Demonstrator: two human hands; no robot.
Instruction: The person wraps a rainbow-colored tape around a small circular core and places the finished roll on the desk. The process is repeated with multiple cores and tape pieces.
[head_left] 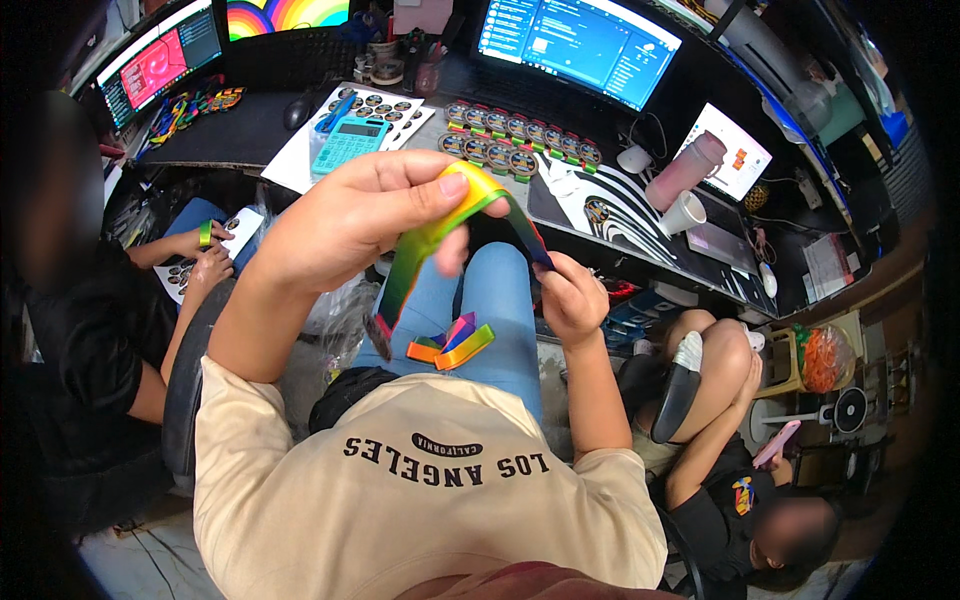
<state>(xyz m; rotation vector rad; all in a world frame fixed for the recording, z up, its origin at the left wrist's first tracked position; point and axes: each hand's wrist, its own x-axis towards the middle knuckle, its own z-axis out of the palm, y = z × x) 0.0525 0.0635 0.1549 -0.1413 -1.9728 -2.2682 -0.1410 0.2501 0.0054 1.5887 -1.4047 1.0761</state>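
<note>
My left hand (375, 215) is raised over my lap, thumb and fingers closed on a rainbow ribbon (405, 265) that shows yellow, green and dark bands. The ribbon bends over these fingers, and one end hangs down toward my left thigh. My right hand (575, 300), lower and to the right, pinches the ribbon's other, dark end. Between the hands the strip runs slack. On my lap lies a folded multicoloured ribbon piece (455, 350) with orange, purple and green showing, and neither hand touches it.
Ahead on the black desk are a teal calculator (350, 143), rows of round badges with ribbons (490, 150), a tumbler (685, 172) and a white cup (683, 213). At left a co-worker's hands (208, 255) hold a sheet of round stickers. Another person sits at right with a phone (777, 445).
</note>
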